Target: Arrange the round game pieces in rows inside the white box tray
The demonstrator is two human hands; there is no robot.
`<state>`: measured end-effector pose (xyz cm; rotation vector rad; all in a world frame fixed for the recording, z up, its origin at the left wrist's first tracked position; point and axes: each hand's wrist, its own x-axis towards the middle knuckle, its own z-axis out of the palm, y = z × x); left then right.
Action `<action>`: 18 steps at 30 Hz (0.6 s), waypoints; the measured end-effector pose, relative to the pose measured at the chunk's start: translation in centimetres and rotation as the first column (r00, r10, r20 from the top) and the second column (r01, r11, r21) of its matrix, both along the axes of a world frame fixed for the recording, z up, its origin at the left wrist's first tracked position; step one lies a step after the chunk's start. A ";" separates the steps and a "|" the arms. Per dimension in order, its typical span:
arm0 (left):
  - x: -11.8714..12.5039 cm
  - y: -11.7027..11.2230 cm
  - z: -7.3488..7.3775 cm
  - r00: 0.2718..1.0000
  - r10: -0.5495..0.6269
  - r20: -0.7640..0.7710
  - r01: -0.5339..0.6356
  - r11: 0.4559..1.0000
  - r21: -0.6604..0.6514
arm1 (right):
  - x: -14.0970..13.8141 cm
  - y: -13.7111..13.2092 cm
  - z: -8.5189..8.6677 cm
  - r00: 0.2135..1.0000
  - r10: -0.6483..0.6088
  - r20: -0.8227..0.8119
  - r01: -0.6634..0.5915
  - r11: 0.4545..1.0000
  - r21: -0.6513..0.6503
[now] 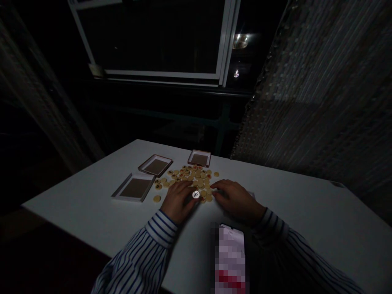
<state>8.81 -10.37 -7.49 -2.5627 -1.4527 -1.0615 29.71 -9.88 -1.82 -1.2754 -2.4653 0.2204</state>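
Observation:
Between the thumb and fingers of my left hand (178, 200) is one round Chinese chess piece (196, 194), its dark character facing me and brightly lit. A loose pile of similar pale wooden pieces (199, 177) lies just beyond both hands, some with red or dark characters, others blank side up. My right hand (235, 199) is at the pile's right edge, fingers bent and apart, with nothing visible in it. Whether its fingertips touch the nearest pieces I cannot tell.
A white box tray (133, 188) and a brown-rimmed tray (156, 165) stand left of the pile, and another shallow tray (199, 158) behind it. A lit phone (232, 257) is near me. Beyond the white table (101, 183) are a window (153, 75) and bead curtain (306, 90).

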 end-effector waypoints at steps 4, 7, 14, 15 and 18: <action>1.1 0.0 0.1 1.000 -0.016 -0.005 0.016 1.000 -0.007 | 0.9 0.0 -0.1 1.000 -0.027 -0.011 0.027 1.000 0.002; 1.9 0.0 0.1 1.000 -0.031 0.000 0.031 0.999 -0.009 | 1.5 -0.1 -0.2 0.999 -0.035 -0.016 0.035 0.999 -0.011; 3.4 0.3 0.4 0.999 -0.053 -0.009 0.053 0.998 -0.030 | 2.7 -0.2 -0.5 0.998 -0.047 -0.053 0.046 0.999 -0.021; 3.6 0.3 0.4 0.998 -0.056 -0.008 0.055 0.998 -0.031 | 2.8 -0.2 -0.6 0.997 -0.053 -0.060 0.051 0.998 -0.023; 4.3 0.3 0.6 0.997 -0.072 -0.007 0.072 0.997 -0.036 | 3.3 -0.1 -0.7 0.994 -0.079 -0.079 0.076 0.997 -0.034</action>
